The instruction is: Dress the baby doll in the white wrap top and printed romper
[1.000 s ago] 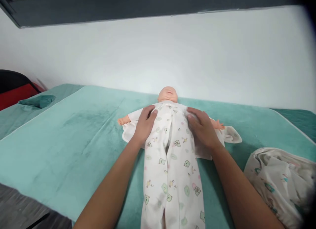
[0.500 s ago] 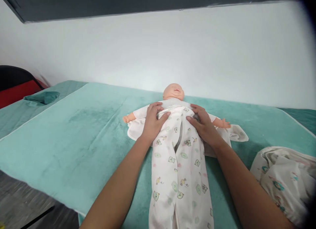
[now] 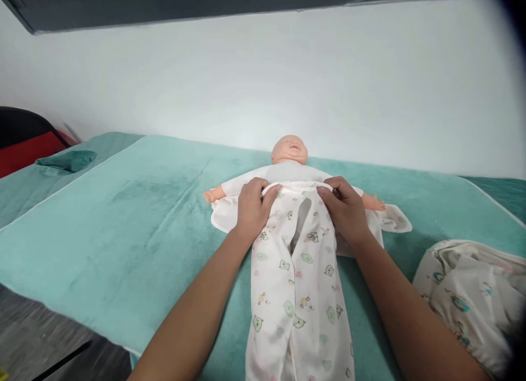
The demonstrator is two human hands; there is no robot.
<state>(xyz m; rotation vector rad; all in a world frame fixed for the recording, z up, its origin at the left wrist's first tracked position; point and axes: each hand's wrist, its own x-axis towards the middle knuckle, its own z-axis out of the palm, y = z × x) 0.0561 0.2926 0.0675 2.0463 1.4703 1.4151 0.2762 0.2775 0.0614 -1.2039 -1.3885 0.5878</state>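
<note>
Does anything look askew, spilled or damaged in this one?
No spill or damage shows. The printed garment gapes in a slit below its top edge, as if unfastened there, while its front meets further down. A cloth lies crumpled at the picture's right edge, looking untidy.

There's the doll (image 3: 290, 170) at the far side of the cover (image 3: 102, 244), wall (image 3: 263, 85) behind it! Your left hand (image 3: 253, 210) is on the garment's (image 3: 302, 277) far left corner, your right hand (image 3: 348, 212) on its far right; it runs nearward between them. Cloth bundle (image 3: 472, 299), near right!
</note>
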